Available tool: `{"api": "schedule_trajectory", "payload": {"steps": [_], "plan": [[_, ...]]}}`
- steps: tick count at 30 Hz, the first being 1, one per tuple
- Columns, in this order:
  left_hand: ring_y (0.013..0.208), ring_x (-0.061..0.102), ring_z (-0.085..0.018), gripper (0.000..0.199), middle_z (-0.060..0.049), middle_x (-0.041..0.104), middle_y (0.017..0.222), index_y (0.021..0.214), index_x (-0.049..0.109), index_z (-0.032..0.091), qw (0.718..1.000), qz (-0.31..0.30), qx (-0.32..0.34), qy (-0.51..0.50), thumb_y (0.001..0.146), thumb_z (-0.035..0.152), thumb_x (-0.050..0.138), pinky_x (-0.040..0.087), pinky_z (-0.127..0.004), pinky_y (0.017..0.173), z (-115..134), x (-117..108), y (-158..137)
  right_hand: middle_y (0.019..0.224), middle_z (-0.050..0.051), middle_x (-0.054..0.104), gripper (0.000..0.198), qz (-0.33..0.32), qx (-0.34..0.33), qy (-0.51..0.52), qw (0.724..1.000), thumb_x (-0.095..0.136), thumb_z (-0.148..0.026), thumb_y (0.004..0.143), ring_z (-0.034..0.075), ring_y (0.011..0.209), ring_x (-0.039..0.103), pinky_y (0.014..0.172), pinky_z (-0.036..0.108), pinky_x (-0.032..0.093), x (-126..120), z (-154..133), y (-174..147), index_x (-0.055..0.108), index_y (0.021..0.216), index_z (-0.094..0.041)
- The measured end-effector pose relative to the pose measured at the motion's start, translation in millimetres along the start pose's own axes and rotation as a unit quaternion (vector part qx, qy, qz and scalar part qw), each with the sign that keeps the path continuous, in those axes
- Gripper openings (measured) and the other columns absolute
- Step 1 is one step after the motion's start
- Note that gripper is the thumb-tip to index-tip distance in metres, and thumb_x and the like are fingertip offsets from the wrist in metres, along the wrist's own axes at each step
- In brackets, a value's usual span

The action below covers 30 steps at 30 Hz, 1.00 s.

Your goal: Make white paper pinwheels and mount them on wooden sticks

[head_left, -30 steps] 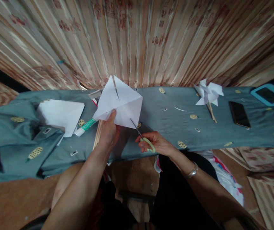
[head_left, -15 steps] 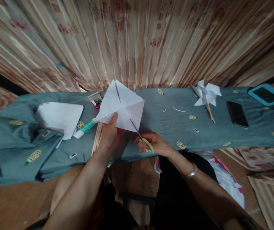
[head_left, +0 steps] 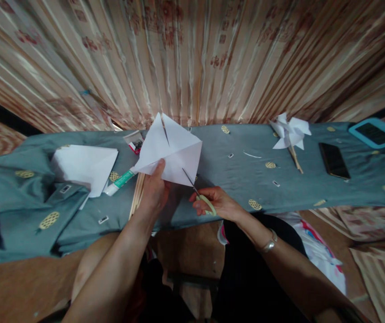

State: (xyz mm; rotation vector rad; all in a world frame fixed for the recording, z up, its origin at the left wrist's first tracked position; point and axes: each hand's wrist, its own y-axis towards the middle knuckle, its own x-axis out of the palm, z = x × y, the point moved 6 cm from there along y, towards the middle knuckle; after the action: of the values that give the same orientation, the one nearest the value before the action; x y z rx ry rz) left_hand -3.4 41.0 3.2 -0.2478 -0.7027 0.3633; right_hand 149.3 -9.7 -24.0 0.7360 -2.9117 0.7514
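One overlong snip could sever the paper [head_left: 180, 163], as the scissors [head_left: 209, 202] reach in from its near-right corner; a loose pinch could let it buckle. Left hand [head_left: 155, 186] clasps the paper, thumb on top, the sheet spreading ahead and right of that grip. Right hand [head_left: 219, 202], just right of it, curls round the scissors; finger spread I cannot tell.

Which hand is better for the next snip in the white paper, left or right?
Probably the right hand: it holds the scissors, and they reach over the paper near one corner. The left hand is busy gripping that paper.
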Motion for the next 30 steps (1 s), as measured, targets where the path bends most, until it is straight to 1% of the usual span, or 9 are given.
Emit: {"api": "schedule_trajectory", "payload": {"steps": [6, 12, 15, 18, 21, 24, 27, 30], "plan": [[0.103, 0.068, -0.016, 0.029, -0.003, 0.073, 0.110, 0.117, 0.063, 0.023, 1.000, -0.008, 0.004, 0.006, 0.091, 0.012, 0.056, 0.055, -0.027, 0.093, -0.2, -0.6, 0.4, 0.054, -0.003, 0.061, 0.053, 0.007, -0.001, 0.004, 1.000, 0.087, -0.055, 0.055, 0.007, 0.048, 0.049, 0.049, 0.022, 0.039, 0.9, -2.0, -0.6, 0.067, 0.080, -0.012], [0.093, 0.069, -0.015, 0.028, -0.004, 0.073, 0.110, 0.116, 0.063, 0.023, 0.999, -0.028, 0.008, 0.030, 0.089, 0.017, 0.061, 0.057, -0.023, 0.083, -5.6, -0.5, -1.3, 0.056, -0.003, 0.061, 0.051, 0.011, -0.009, -0.005, 1.000, 0.086, -0.056, 0.055, 0.007, 0.049, 0.049, 0.049, 0.022, 0.038, 0.3, -3.9, -0.3, 0.065, 0.078, -0.014], [0.096, 0.069, -0.016, 0.032, -0.003, 0.073, 0.110, 0.119, 0.062, 0.024, 0.999, -0.038, 0.017, 0.035, 0.088, 0.017, 0.062, 0.056, -0.025, 0.084, -6.0, 0.2, -2.5, 0.057, -0.003, 0.061, 0.052, 0.018, -0.011, -0.016, 1.000, 0.084, -0.058, 0.057, 0.007, 0.050, 0.050, 0.050, 0.022, 0.039, -1.2, -3.3, -0.1, 0.066, 0.080, -0.015], [0.096, 0.068, -0.016, 0.030, -0.002, 0.073, 0.110, 0.118, 0.063, 0.025, 0.999, -0.033, 0.010, 0.039, 0.089, 0.017, 0.060, 0.057, -0.024, 0.083, -6.6, -0.6, -2.9, 0.058, -0.002, 0.062, 0.052, 0.014, -0.009, -0.024, 1.000, 0.083, -0.058, 0.059, 0.008, 0.053, 0.051, 0.051, 0.023, 0.040, -0.9, -2.9, -0.3, 0.067, 0.082, -0.014], [0.093, 0.069, -0.015, 0.028, -0.002, 0.073, 0.110, 0.117, 0.065, 0.024, 0.999, -0.024, 0.001, 0.039, 0.090, 0.018, 0.059, 0.057, -0.023, 0.080, -7.3, -1.2, -2.8, 0.056, -0.002, 0.061, 0.052, 0.017, -0.010, -0.014, 1.000, 0.085, -0.056, 0.057, 0.008, 0.050, 0.049, 0.050, 0.023, 0.039, -0.6, -2.6, 0.3, 0.068, 0.081, -0.013], [0.090, 0.069, -0.015, 0.029, -0.003, 0.074, 0.108, 0.118, 0.064, 0.023, 0.999, -0.019, 0.006, 0.035, 0.090, 0.016, 0.059, 0.057, -0.023, 0.078, -6.2, -0.5, -3.1, 0.054, -0.003, 0.060, 0.052, 0.021, -0.015, 0.001, 1.000, 0.086, -0.055, 0.055, 0.007, 0.048, 0.048, 0.048, 0.022, 0.036, -0.7, -1.4, 1.8, 0.068, 0.079, -0.012], [0.092, 0.069, -0.014, 0.030, -0.002, 0.074, 0.105, 0.117, 0.064, 0.024, 0.999, -0.019, 0.013, 0.028, 0.089, 0.014, 0.059, 0.056, -0.021, 0.079, -4.5, 0.6, -3.7, 0.053, -0.003, 0.060, 0.051, 0.018, -0.021, 0.013, 1.000, 0.086, -0.055, 0.055, 0.006, 0.046, 0.047, 0.046, 0.021, 0.035, -0.2, -0.5, 3.2, 0.069, 0.078, -0.012], [0.092, 0.069, -0.014, 0.028, -0.001, 0.074, 0.104, 0.116, 0.065, 0.025, 0.999, -0.024, 0.004, 0.025, 0.090, 0.015, 0.059, 0.057, -0.020, 0.079, -4.9, 1.2, -4.0, 0.052, -0.003, 0.061, 0.050, 0.021, -0.019, 0.023, 0.999, 0.088, -0.053, 0.054, 0.006, 0.045, 0.047, 0.045, 0.022, 0.034, 0.3, -0.7, 3.3, 0.068, 0.075, -0.013]]}}
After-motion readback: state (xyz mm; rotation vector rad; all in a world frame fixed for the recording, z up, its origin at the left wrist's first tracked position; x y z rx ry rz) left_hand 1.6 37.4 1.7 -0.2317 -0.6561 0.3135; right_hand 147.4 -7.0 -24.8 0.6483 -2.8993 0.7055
